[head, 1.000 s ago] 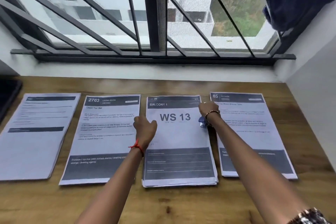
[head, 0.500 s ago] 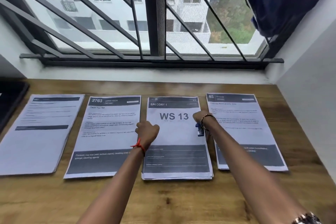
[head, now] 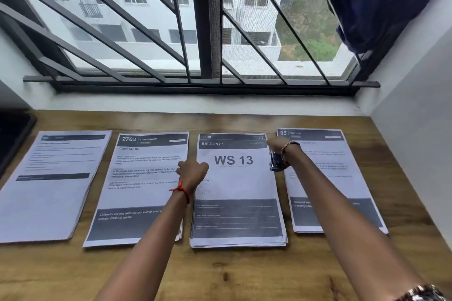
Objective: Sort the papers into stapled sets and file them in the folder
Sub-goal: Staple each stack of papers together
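Papers, sorted into 4 flat stacks. Lay side by side in 1 row on the wooden bench below a barred window, with bare wood between neighbours. From the left: text-only stack, angled slightly; LIVING ROOM stack, headed 2763; WS 13 stack, headed BALCONY 1 and several sheets thick at its near edge; KITCHEN stack, headed 85 and partly hidden under the right forearm.

Left grip: clenched, fingers curled under, set at the left edge of the WS 13 stack and over the gap to the LIVING ROOM stack. Could not tell whether any sheet was pinched. Wore a red thread round the wrist.

Right grip: at the top right corner of the WS 13 stack, wrapped round a blue stapler seen just under the wrist, above the gap beside the KITCHEN stack. Wore a beaded bracelet.

Also noted a dark flat object at the far left end of the bench, and a dark blue cloth hanging at the window's upper right
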